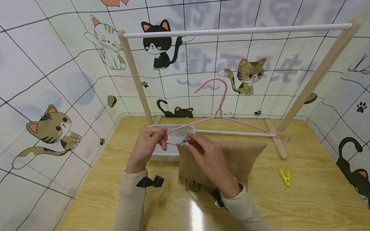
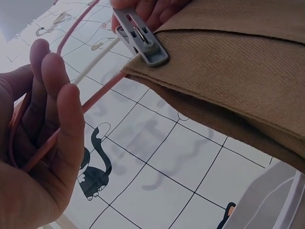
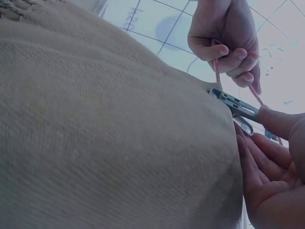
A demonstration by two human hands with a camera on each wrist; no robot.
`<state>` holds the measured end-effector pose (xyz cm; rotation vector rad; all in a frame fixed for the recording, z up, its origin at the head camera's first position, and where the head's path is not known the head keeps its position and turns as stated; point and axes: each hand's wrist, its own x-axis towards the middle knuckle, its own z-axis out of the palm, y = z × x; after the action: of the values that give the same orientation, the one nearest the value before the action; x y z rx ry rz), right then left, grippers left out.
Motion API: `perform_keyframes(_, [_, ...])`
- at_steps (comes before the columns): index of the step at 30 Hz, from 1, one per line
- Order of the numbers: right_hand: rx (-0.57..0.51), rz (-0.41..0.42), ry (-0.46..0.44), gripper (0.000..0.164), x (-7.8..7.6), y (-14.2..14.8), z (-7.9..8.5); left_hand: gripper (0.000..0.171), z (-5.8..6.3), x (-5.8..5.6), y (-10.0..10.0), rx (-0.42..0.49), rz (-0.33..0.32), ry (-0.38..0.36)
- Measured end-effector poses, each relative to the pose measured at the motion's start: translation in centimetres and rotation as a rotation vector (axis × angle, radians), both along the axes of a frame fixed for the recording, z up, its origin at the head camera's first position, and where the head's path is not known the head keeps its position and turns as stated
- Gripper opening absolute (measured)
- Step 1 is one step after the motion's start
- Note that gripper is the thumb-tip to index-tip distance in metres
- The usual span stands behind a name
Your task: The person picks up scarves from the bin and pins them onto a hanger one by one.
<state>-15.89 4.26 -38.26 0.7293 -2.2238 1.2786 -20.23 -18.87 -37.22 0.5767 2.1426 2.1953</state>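
A pink hanger (image 1: 224,93) is held up over the table, its hook pointing upward. My left hand (image 1: 145,146) grips the hanger's left end, with the wire running through the curled fingers in the left wrist view. A brown cloth with a fringed edge (image 1: 238,157) hangs folded over the hanger's lower bar. At the cloth's left upper corner sits a grey clothespin (image 2: 142,40). My right hand (image 1: 209,157) pinches this clothespin between thumb and fingers. In the right wrist view, the clothespin's jaws meet the cloth edge beside the bar.
Behind the hands stands a wooden rack with a white top rod (image 1: 231,31) and a lower rod. A white tray (image 1: 164,158) is partly hidden behind the left hand. On the table's right lies a yellow clothespin (image 1: 286,178). Cat-printed sheeting (image 1: 199,67) surrounds the table.
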Motion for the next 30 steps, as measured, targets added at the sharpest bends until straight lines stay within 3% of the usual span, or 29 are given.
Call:
perform_keyframes(7, [-0.018,-0.001,0.127,0.035,0.6,1.6,0.2,0.035,-0.4,-0.5,0.0,0.000,0.003,0.021])
perform_keyframes(15, [-0.048,-0.049,0.309,0.016,1.4,6.0,0.7,0.036,-0.4,-0.8,0.0,-0.014,0.028,0.025])
perform_keyframes(24, [-0.071,-0.278,0.337,0.017,2.2,11.6,1.6,0.036,-0.1,-0.9,0.2,-0.019,0.045,0.028])
perform_keyframes(30, [-0.135,-0.384,0.331,0.012,2.4,14.6,2.1,0.036,0.0,-1.1,0.4,-0.025,0.056,0.022])
